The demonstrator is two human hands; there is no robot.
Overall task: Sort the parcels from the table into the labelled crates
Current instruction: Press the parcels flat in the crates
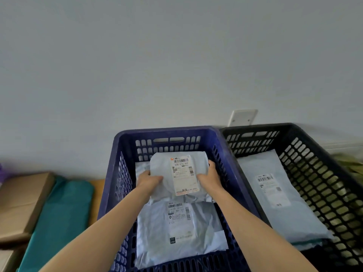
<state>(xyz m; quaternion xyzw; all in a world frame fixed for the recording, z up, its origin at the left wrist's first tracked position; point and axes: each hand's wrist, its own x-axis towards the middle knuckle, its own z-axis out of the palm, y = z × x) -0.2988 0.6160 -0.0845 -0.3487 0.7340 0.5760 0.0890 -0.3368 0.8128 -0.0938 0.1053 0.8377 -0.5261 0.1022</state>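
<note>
A pale grey plastic parcel (pixel 163 167) with a white shipping label is held over the inside of the blue crate (pixel 112 173). My left hand (pixel 150 180) grips its left edge and my right hand (pixel 209 176) grips its right edge. Beneath it in the blue crate lies another pale parcel (pixel 176 236) with a label. To the right stands a black crate (pixel 314 150) with a long pale parcel (pixel 279 195) lying flat inside it.
A cardboard box (pixel 21 201) and a green wrapped package (pixel 59 214) lie to the left of the blue crate. A white wall plate (pixel 243 117) sits on the grey wall behind the crates. Something yellowish shows at the far right edge.
</note>
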